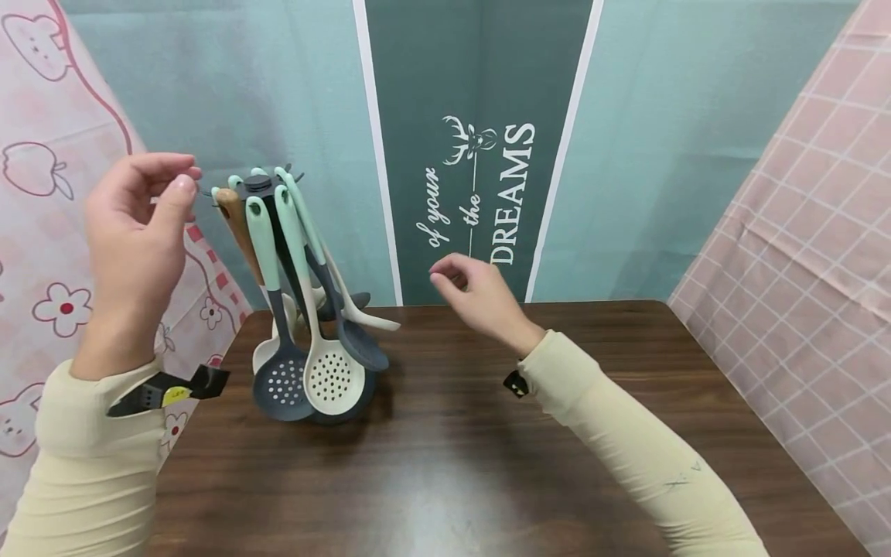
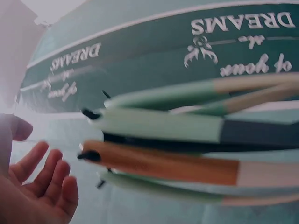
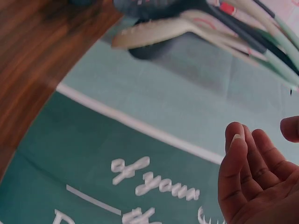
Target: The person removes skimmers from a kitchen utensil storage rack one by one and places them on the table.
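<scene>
A utensil rack with a black top knob stands at the left of the table, hung with mint-handled kitchen tools. Facing me are a dark skimmer, a white skimmer and a dark spoon. A brown-handled utensil hangs on the side nearest my left hand. That hand is raised beside the rack's top, fingers loosely bent, apart from the handles and holding nothing in the left wrist view. My right hand hovers right of the rack, relaxed and holding nothing; its fingers curve loosely.
The dark wooden table extends across the front. A teal and green cloth with lettering hangs behind it. Patterned pink cloth borders the left and checked pink cloth the right.
</scene>
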The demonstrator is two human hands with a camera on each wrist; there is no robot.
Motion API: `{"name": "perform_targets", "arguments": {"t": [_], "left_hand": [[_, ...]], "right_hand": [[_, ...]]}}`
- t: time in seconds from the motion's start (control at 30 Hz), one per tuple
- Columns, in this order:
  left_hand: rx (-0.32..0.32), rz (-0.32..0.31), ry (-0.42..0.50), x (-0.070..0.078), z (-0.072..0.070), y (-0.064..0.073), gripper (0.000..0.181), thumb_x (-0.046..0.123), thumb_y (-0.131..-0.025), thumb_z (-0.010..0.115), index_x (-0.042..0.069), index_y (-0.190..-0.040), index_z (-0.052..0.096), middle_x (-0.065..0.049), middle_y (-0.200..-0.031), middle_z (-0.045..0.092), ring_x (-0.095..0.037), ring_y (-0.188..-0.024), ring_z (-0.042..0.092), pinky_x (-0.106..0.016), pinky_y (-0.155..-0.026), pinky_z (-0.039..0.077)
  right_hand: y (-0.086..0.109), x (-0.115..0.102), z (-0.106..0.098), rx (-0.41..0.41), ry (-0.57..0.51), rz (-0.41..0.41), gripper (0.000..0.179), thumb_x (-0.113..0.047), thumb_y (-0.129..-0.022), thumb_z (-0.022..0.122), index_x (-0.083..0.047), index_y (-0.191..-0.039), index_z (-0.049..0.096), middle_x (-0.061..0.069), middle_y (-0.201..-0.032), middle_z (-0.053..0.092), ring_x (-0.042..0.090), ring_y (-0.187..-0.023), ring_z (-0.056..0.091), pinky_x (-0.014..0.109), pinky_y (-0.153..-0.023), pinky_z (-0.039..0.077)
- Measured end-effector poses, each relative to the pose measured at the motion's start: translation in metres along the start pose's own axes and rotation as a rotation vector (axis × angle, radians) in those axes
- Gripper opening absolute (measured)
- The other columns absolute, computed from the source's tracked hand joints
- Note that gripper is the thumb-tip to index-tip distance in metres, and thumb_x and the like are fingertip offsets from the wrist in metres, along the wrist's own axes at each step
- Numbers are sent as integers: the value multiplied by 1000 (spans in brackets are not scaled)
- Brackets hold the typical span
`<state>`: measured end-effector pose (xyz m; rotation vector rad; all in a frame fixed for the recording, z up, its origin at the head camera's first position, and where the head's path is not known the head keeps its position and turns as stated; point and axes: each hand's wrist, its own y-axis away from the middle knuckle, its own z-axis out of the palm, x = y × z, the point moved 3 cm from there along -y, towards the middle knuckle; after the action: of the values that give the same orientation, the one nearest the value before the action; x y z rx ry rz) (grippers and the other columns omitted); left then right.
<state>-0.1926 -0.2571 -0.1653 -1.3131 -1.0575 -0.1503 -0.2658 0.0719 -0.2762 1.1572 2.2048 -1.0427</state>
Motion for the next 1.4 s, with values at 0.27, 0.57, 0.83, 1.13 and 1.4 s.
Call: {"name": "perform_targets", "arguments": {"t": [0.27,0.57,0.83,1.13,1.4], "left_hand": [[109,-179,-94,-26,-14,-3,26,18,-104,55,13,-125,69,9,-106,63,-5,-92,56,-13,-75,47],[-61,-279,-71,-52,-10,-6,35,26,-107,52,14,-137,64,6,-116,66,-7,-106,58,-12,-82,48],[-31,-216,-47,-56,-1,-4,25,23,-104,59,13,-120,75,8,-103,67,-8,-98,60,-16,-80,49],[-8,-170,-14,-54,1,-4,17,16,-101,63,12,-112,75,9,-96,66,-10,-85,57,-16,-78,50],[14,-147,21,-52,6,-7,15,13,-98,68,8,-109,76,8,-94,67,-9,-80,57,-15,-76,49]], "right_hand": [[5,-11,39,-28,-89,-22,16,-20,-101,64,-9,-110,72,3,-94,72,14,-78,61,31,-73,52],[8,-27,78,-74,-138,-43,14,-21,-100,65,-11,-106,73,-3,-83,68,9,-70,59,24,-65,49],[7,-44,102,-156,-82,-53,20,-25,-100,67,-12,-113,72,-3,-89,70,6,-74,61,22,-68,50],[-4,-62,116,-209,1,-56,38,-31,-101,64,-10,-133,65,-9,-89,70,0,-72,60,17,-65,47],[-8,-77,125,-239,25,-77,31,-33,-102,64,-13,-125,66,-13,-81,66,-1,-70,58,17,-61,45]]}}
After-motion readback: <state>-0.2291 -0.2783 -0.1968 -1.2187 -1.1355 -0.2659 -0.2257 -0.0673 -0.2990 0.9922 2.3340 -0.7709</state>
